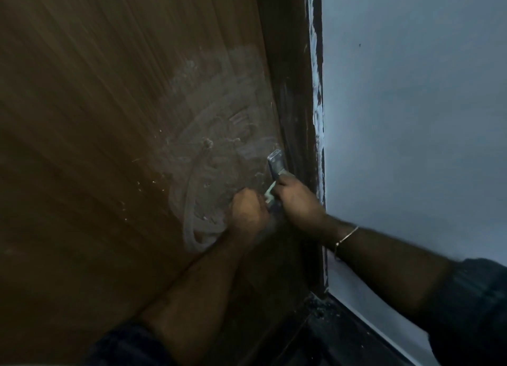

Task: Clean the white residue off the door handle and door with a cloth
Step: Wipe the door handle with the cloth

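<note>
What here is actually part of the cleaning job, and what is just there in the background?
Part of the job:
- brown wooden door with swirled white residue
- silver metal door handle
- small pale cloth, bunched between the hands
- left hand and right hand, both at the handle

Just there:
- dark door frame with white paint smears
- pale grey wall
- thin bracelet on the right wrist

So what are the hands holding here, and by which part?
The right hand grips the door handle at its lower part. The left hand is fisted around a pale cloth, mostly hidden.
</note>
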Demonstrator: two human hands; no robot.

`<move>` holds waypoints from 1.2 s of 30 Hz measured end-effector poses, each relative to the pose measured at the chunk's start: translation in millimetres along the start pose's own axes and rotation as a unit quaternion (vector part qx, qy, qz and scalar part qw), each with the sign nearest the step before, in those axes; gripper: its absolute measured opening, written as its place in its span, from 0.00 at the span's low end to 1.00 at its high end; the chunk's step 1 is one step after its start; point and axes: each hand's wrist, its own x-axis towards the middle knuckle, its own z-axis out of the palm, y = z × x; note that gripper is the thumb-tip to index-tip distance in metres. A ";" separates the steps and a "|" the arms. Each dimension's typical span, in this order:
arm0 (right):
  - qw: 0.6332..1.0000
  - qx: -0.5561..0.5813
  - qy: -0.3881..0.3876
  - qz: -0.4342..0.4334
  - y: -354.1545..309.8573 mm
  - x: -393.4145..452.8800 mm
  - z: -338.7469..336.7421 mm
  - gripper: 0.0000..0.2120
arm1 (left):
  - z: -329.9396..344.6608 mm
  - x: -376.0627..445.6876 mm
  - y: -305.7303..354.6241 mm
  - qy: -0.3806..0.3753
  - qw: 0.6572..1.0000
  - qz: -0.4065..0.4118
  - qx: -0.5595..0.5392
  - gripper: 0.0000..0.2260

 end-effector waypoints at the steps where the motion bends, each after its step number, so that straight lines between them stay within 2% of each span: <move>1: 1.000 0.019 0.004 0.011 7.6 4.1 -5.0 0.11 | 0.3 0.0 0.1 -0.001 1.000 -0.005 -0.006 0.10; 3: 0.999 0.001 0.027 0.036 17.6 8.9 -10.8 0.12 | -0.7 -0.1 -0.4 -0.006 1.000 -0.007 -0.007 0.10; 6: 0.998 0.016 0.000 0.054 1.0 5.6 -2.3 0.12 | 0.0 -0.5 -2.4 -0.008 1.000 0.015 -0.025 0.09; 11: 0.999 0.000 -0.032 -0.022 -17.8 -2.6 -0.2 0.11 | -0.1 1.4 -0.5 0.001 1.000 0.011 0.002 0.09; 13: 0.999 -0.024 -0.022 -0.026 -3.6 0.7 -12.8 0.10 | -0.6 0.8 -0.2 0.008 1.000 0.007 0.007 0.10; 18: 0.999 -0.024 0.039 0.029 14.1 8.5 -24.4 0.11 | 0.3 4.9 -3.1 -0.009 1.000 -0.016 -0.023 0.09; 23: 0.998 -0.023 -0.039 -0.049 -21.6 0.0 -5.9 0.09 | 1.5 3.6 -8.3 0.013 1.000 -0.007 -0.020 0.07; 25: 0.998 -0.009 -0.034 -0.055 -12.2 4.1 -15.1 0.08 | 1.4 4.8 -10.1 0.006 0.999 -0.010 -0.041 0.06; 30: 0.994 0.034 0.024 0.105 7.2 8.2 -24.0 0.10 | 1.3 6.5 -11.6 -0.030 0.997 -0.026 -0.061 0.09; 32: 0.990 0.063 0.005 0.124 -11.6 5.3 -13.1 0.08 | -0.6 6.9 -14.0 -0.027 0.998 -0.022 -0.055 0.08; 34: 0.982 0.135 -0.019 0.134 -28.6 0.3 -2.1 0.04 | -1.9 8.0 -16.9 -0.018 0.998 -0.025 -0.045 0.06; 36: 0.947 0.261 -0.022 0.184 -31.5 -4.5 -2.3 0.02 | -0.4 7.8 -16.7 -0.009 0.999 -0.019 -0.046 0.07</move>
